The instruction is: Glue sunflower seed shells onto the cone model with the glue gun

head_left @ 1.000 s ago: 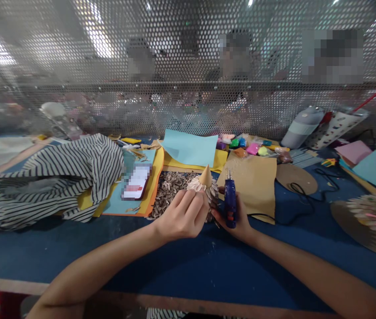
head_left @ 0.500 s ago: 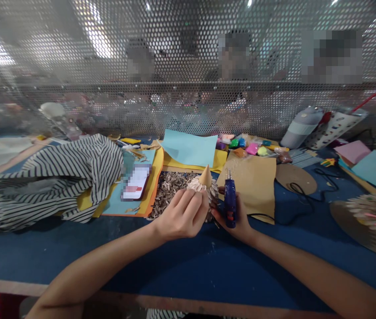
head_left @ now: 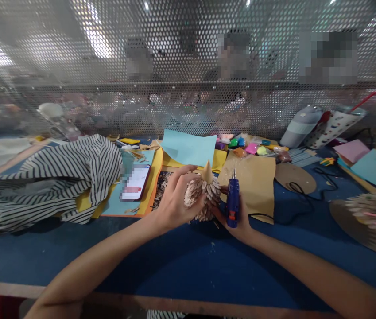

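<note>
Your left hand [head_left: 174, 206] clamped a paper cone covered in seed shells [head_left: 204, 195] just left of the kraft paper sheet [head_left: 250, 181]; your right hand [head_left: 239, 219] gripped a blue glue gun [head_left: 233, 204] at that sheet's near edge.

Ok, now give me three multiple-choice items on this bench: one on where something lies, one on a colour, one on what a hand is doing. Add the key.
1. Where does the phone lie?
A. On a teal paper sheet
B. On the striped cloth
C. On the brown kraft paper

2. What colour is the body of the glue gun in the right hand?
A. Red
B. Blue
C. Green

3. What is the left hand doing?
A. Lying flat and empty on the bench
B. Holding the phone
C. Gripping a cone covered in seed shells

Key:
1 A, the teal sheet shows around the phone.
2 B, the body held upright in the right hand is blue.
3 C, its fingers wrap the side of the cone.
</note>
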Demonstrator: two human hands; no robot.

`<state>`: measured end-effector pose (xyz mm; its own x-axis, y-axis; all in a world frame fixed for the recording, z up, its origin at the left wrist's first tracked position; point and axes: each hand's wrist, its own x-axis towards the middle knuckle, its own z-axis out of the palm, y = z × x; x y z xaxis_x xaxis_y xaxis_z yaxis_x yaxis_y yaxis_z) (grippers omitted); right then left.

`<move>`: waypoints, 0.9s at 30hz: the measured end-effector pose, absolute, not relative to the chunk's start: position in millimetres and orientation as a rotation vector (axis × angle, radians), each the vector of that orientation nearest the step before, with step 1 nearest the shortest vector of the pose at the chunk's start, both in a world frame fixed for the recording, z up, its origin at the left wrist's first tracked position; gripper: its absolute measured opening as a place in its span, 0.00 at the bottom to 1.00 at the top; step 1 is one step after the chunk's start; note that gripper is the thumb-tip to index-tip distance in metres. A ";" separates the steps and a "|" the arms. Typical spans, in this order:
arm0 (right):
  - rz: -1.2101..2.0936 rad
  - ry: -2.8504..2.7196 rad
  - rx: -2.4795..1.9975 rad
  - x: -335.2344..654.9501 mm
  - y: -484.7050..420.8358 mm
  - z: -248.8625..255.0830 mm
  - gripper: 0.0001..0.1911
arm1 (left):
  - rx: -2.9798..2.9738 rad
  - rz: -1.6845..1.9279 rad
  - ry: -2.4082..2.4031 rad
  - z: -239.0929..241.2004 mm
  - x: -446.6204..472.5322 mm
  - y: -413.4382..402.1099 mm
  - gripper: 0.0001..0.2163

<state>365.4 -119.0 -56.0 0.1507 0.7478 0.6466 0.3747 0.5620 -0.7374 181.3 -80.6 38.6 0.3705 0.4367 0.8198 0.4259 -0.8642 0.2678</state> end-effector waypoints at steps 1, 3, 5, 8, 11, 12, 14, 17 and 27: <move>0.327 -1.460 -1.017 365.6 -118.4 -56.9 0.24 | 2.572 1.517 0.810 37.0 181.0 -78.9 0.15; 0.295 -1.457 -1.019 366.2 -117.4 -58.4 0.25 | 2.539 1.436 0.812 33.9 180.3 -76.3 0.15; 0.302 -1.451 -1.035 366.4 -117.1 -58.8 0.25 | 2.512 1.377 0.824 31.1 179.5 -74.5 0.16; 0.360 -1.455 -1.051 366.3 -117.5 -58.2 0.24 | 2.512 1.383 0.804 28.1 178.4 -72.4 0.15; 0.376 -1.473 -1.067 367.1 -117.8 -58.6 0.23 | 2.540 1.421 0.765 26.2 177.9 -70.1 0.14; 0.370 -1.480 -1.073 367.6 -117.8 -59.1 0.23 | 2.550 1.428 0.755 25.8 177.8 -69.3 0.14; 0.352 -1.493 -1.079 368.8 -117.7 -60.4 0.22 | 2.567 1.440 0.735 25.4 177.6 -68.0 0.13; 0.340 -1.512 -1.073 369.8 -117.6 -61.9 0.23 | 2.574 1.443 0.712 26.2 177.5 -67.1 0.12; 0.334 -1.431 -1.117 362.6 -115.1 -65.1 0.25 | 2.556 1.483 0.581 25.8 178.7 -67.3 0.09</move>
